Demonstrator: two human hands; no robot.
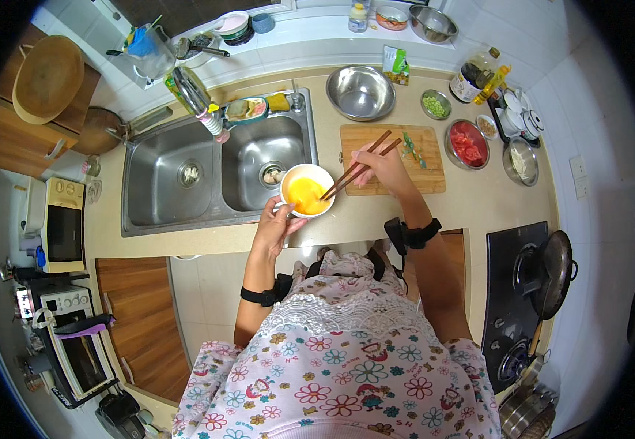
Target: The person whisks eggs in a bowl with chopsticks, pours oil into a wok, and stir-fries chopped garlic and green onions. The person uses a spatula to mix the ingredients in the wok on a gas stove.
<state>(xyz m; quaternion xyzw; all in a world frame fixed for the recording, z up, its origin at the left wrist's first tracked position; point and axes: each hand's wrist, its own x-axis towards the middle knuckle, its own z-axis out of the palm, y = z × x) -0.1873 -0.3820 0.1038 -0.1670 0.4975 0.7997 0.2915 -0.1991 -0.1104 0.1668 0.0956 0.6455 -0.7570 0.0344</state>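
My left hand (277,224) grips a small white bowl (287,176) by its side, over the front edge of the counter near the sink. Yellow beaten egg (302,195) lies in the bowl. A pair of brown wooden chopsticks (357,164) is held in my right hand (380,167), their tips dipped in the egg. That hand is above a wooden cutting board (424,178). On the board lie a few chopped green pieces (411,149), seemingly scallion.
A double-basin steel sink (216,181) is at the left. Behind the board stands a steel bowl (361,93). Bowls of green beans or peas (436,104), cut tomato (466,145) and a pale ingredient (520,162) sit at right. Beyond them is a gas stove (506,307) with a wok (553,274).
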